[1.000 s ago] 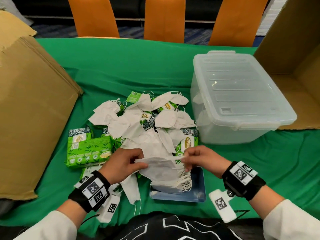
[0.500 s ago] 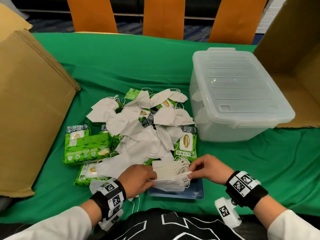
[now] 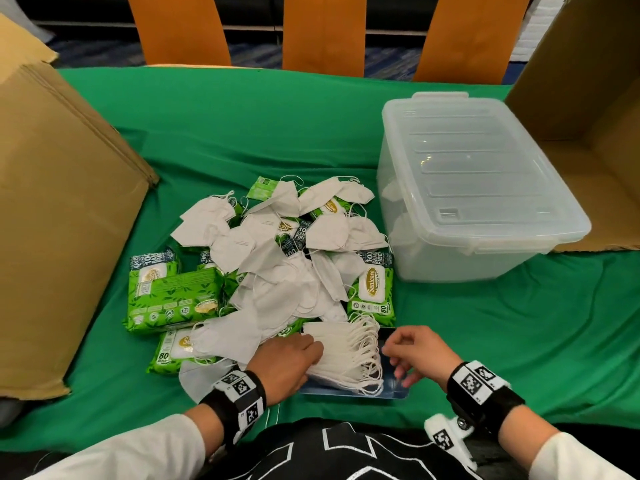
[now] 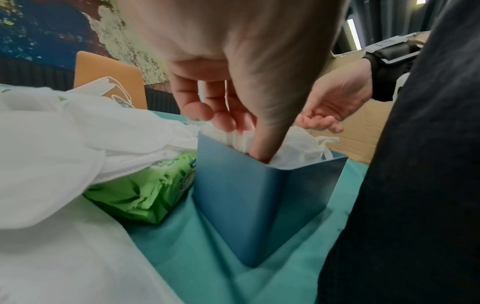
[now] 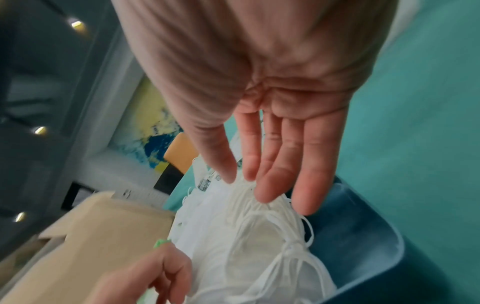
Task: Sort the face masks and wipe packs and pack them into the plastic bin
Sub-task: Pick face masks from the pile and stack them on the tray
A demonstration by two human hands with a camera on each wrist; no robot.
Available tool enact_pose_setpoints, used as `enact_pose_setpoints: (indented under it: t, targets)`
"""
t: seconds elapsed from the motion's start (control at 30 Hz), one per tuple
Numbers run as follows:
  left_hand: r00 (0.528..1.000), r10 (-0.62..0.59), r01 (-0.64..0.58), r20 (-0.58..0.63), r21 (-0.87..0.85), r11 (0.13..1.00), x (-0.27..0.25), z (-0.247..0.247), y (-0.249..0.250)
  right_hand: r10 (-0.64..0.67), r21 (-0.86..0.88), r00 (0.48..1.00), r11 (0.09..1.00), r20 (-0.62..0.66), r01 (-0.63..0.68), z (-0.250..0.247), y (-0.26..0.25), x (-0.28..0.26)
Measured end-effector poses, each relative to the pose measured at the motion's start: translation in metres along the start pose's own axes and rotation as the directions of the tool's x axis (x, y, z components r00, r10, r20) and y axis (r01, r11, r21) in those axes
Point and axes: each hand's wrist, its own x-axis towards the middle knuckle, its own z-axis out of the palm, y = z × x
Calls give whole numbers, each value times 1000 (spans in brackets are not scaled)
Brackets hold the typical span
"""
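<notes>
A stack of folded white face masks (image 3: pixel 343 355) stands in a low blue box (image 3: pixel 394 393) at the table's near edge. My left hand (image 3: pixel 291 358) holds the stack's left end; in the left wrist view its thumb (image 4: pixel 259 152) dips inside the blue box (image 4: pixel 259 205) and the fingers curl over the masks. My right hand (image 3: pixel 412 355) hovers at the stack's right end, its straight fingers (image 5: pixel 275 181) brushing the ear loops (image 5: pixel 259 218). Loose masks (image 3: pixel 287 296) and green wipe packs (image 3: pixel 173 292) lie heaped behind. The clear plastic bin (image 3: pixel 478 188) stands at the right with its lid on.
A large cardboard box (image 3: pixel 59 216) lies at the left and an open one (image 3: pixel 588 116) stands behind the bin. Orange chair backs (image 3: pixel 322 32) line the far edge. Green cloth (image 3: pixel 519 341) covers the table, bare to the right of my hands.
Both hands brought a mask down from over the heap onto the stack in the blue box. The right hand has let go of it and its fingers have straightened.
</notes>
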Motion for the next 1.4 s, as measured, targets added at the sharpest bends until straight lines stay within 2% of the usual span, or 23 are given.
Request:
enact_pose_setpoints:
  t: [0.07,0.13,0.2,0.27,0.3,0.4,0.5,0.57,0.63,0.73,0.83,0.87,0.9,1.0,1.1,1.17,1.2,1.3,1.4]
  targets:
    - [999,-36,33,-33,-95,995,2,-4,0,81,114,997,990,3,-81,-8,7,-4]
    - [999,-37,36,-9,-130,991,8,-11,3,118,138,992,983,41,-122,-13,15,-8]
    - [999,-29,31,16,-132,991,17,-14,6,94,47,992,994,84,-99,-14,22,-11]
    - [999,-27,33,41,-141,989,26,-14,9,-13,-162,995,986,101,29,-9,24,-12]
    - [998,-30,37,53,-138,990,30,-12,9,-80,-299,990,948,115,112,-6,23,-12]
    - [996,-59,66,66,-108,992,40,-6,8,-227,-619,958,731,176,287,10,13,-9]
    - [993,-88,97,74,-121,988,45,1,4,-331,-724,917,575,220,381,25,0,0]
    - [994,-81,89,67,-126,988,46,6,2,-370,-751,907,536,201,385,28,-7,12]
    - [996,-73,80,56,-125,989,46,8,2,-378,-738,919,586,116,334,27,-10,24]
    - [995,-82,88,59,-107,990,45,8,1,-326,-660,945,714,-18,233,22,-16,38]
    - [993,-100,106,60,-116,988,44,9,1,-253,-552,968,808,-6,207,12,-21,36]
    - [993,-105,112,60,-121,986,44,10,0,-271,-576,962,783,26,236,9,-21,32]
    - [992,-111,118,62,-130,985,43,12,0,-309,-644,948,712,72,281,8,-20,27]
    - [989,-130,141,72,-169,975,42,13,-2,-384,-805,894,440,231,397,18,-9,17]
    - [987,-139,151,77,-187,971,43,13,-3,-417,-858,868,307,268,412,31,-1,26]
    - [987,-140,152,77,-184,971,44,13,-3,-425,-854,872,334,241,399,31,-7,36]
    - [987,-140,152,79,-179,972,45,14,-3,-411,-839,888,394,205,376,30,-13,41]
    - [985,-148,161,87,-173,972,45,14,-3,-320,-721,947,648,36,246,23,-29,52]
    - [985,-154,167,83,-179,969,45,13,-3,-178,-596,984,793,-24,129,21,-34,55]
